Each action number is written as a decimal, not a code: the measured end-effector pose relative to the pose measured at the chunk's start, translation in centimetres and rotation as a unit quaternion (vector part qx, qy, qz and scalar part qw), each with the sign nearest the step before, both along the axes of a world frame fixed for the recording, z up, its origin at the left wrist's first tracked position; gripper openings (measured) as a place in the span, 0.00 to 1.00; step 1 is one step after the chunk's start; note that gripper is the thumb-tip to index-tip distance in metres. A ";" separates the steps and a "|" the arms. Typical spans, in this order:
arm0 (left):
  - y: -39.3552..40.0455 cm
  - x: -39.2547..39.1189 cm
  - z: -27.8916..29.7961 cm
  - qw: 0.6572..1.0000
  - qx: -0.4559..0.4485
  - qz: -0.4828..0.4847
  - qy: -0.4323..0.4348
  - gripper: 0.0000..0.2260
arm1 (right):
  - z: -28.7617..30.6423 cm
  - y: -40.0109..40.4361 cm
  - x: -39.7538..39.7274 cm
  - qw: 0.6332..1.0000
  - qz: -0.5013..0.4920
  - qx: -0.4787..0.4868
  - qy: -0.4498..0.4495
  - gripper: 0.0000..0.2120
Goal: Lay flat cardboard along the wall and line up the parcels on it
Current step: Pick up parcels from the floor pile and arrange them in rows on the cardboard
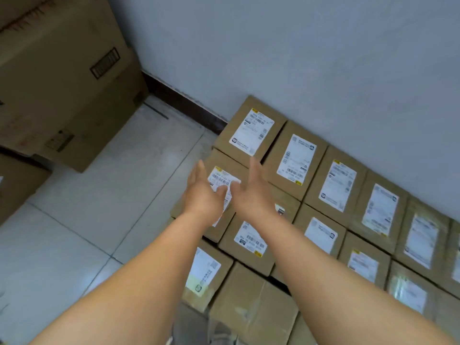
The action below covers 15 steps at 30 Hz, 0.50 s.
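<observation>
Along the foot of the wall, labelled parcels sit in tidy rows; left hand and right hand hover spread, empty, over the end parcel, seemingly to square it

2 bare forearms run up from the bottom edge of the view, with no sleeve, watch or band on either. The left hand and right hand wear no gloves or rings. Nothing else of the person shows.
</observation>
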State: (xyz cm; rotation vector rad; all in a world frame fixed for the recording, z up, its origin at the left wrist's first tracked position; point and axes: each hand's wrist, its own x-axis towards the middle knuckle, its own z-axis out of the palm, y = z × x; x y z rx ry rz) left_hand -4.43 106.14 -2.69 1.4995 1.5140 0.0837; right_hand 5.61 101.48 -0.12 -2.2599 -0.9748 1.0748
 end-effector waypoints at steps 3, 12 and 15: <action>-5.7 -1.7 0.4 0.999 0.014 0.026 -0.027 0.35 | 0.3 -6.1 -2.2 0.994 -0.100 -0.023 0.047 0.32; -22.7 -6.2 0.4 0.985 -0.130 0.116 0.013 0.38 | -1.9 -23.9 -9.0 0.926 -0.356 -0.089 0.091 0.28; -26.0 -6.6 -0.3 0.974 -0.183 0.132 0.020 0.38 | -2.9 -28.5 -10.0 0.868 -0.469 -0.093 0.130 0.26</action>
